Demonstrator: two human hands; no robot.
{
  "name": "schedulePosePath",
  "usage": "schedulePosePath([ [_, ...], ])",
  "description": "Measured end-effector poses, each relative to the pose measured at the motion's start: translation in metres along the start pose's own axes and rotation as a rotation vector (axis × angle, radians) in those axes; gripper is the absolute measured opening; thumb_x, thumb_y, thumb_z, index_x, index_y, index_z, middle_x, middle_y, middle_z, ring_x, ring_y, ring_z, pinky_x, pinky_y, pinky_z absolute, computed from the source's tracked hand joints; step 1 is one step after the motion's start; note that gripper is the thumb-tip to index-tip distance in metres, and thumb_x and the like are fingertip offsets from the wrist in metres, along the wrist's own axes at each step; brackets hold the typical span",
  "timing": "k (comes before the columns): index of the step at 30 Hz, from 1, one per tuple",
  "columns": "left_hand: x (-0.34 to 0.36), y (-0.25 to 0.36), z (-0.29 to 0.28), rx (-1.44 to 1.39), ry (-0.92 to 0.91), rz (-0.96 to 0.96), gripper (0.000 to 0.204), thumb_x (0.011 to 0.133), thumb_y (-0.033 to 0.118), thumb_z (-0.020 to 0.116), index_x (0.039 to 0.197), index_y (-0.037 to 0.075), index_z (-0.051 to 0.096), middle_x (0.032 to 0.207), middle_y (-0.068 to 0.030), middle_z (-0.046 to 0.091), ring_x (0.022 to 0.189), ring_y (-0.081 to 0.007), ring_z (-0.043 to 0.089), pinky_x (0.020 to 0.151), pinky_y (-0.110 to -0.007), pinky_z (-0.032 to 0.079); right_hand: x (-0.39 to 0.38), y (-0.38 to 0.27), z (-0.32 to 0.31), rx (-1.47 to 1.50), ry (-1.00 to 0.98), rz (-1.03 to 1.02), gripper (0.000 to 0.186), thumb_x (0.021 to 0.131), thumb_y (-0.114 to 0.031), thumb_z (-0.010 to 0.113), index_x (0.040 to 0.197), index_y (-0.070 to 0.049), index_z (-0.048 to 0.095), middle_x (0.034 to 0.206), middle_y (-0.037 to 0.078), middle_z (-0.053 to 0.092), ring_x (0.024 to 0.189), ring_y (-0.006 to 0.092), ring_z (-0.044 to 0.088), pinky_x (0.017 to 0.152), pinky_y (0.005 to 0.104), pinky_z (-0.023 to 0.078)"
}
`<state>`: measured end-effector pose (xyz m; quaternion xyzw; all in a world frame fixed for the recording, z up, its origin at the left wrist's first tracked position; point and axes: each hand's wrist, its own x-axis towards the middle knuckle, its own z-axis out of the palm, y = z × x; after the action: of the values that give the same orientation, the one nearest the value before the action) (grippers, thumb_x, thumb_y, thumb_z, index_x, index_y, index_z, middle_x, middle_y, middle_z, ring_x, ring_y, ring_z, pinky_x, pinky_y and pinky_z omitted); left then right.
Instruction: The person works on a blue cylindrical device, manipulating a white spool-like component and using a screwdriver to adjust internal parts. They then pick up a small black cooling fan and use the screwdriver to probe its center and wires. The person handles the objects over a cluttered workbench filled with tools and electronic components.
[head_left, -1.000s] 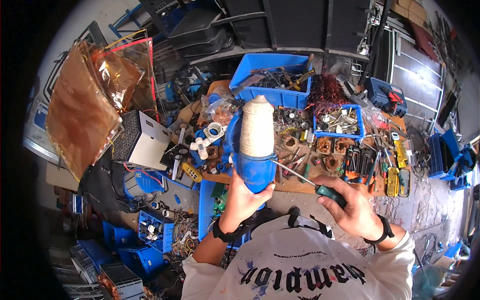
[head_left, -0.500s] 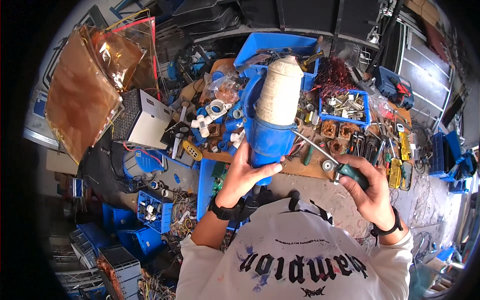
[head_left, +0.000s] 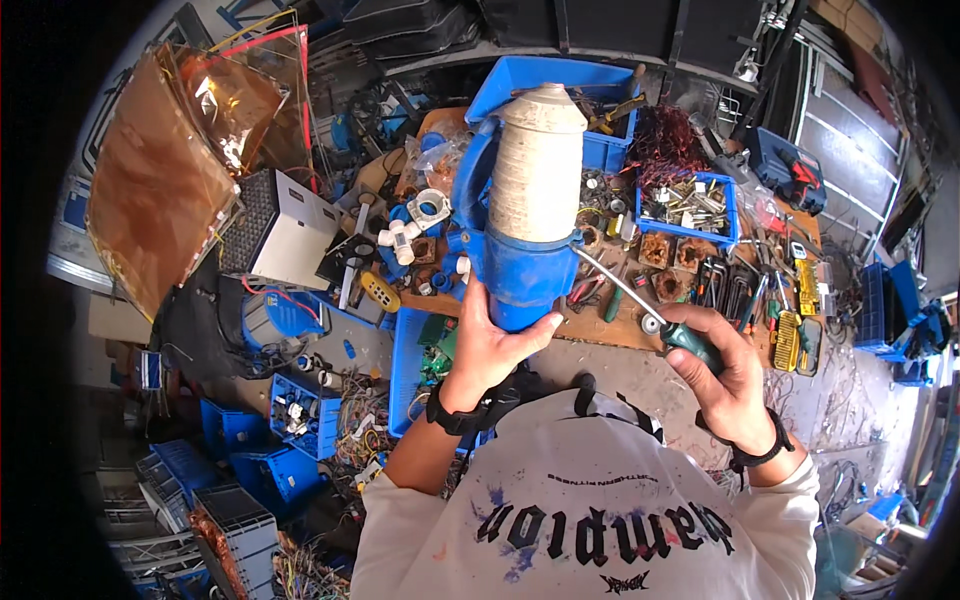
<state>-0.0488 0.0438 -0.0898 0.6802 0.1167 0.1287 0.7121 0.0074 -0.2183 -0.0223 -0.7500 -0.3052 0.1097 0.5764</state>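
My left hand (head_left: 492,350) is wrapped round the lower blue part of what looks like a large industrial electrical connector (head_left: 530,268). It stands nearly upright, with a worn cream-white ribbed cylinder (head_left: 540,175) on top and a curved blue flap along its left side. Between the thumb and fingers of my right hand (head_left: 715,365) is the green handle of a screwdriver (head_left: 692,345). Its thin metal shaft slants up to the left, and the tip meets the right side of the connector's blue collar. The connector's underside is partly hidden by my hand.
Behind is a wooden workbench (head_left: 612,332) with hand tools, white pipe fittings (head_left: 398,240) and a blue bin of metal parts (head_left: 690,240). A larger blue bin (head_left: 500,85) stands farther back. Amber-coloured sheets (head_left: 150,185) lean at the left; blue crates and wires lie on the floor.
The connector has moved slightly left and up in my left hand. My right hand and the screwdriver have shifted left with it; the tip stays at the collar.
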Motion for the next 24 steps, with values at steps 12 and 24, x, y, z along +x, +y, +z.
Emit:
schedulePosePath([
  [12, 0.005, -0.011, 0.007, 0.028, 0.075, 0.140, 0.080, 0.070, 0.005, 0.085, 0.136, 0.001, 0.040, 0.122, -0.0140, 0.060, 0.106, -0.0215, 0.064, 0.093, -0.037, 0.053, -0.009, 0.002, 0.017, 0.490, -0.023, 0.253, 0.035, 0.099, -0.012, 0.063, 0.132, -0.003, 0.055, 0.090, -0.003, 0.059, 0.069, 0.0024, 0.044, 0.060, 0.0190, 0.036],
  [24, 0.013, -0.009, 0.009, -0.134, 0.038, 0.144, 0.062, 0.076, 0.001, 0.081, 0.127, 0.003, 0.044, 0.107, -0.0097, 0.066, 0.090, -0.0171, 0.068, 0.081, -0.033, 0.057, 0.000, -0.002, 0.010, 0.222, 0.002, 0.120, 0.036, 0.096, -0.011, 0.066, 0.130, -0.003, 0.057, 0.100, 0.002, 0.065, 0.086, 0.0093, 0.060, 0.077, 0.0237, 0.048],
])
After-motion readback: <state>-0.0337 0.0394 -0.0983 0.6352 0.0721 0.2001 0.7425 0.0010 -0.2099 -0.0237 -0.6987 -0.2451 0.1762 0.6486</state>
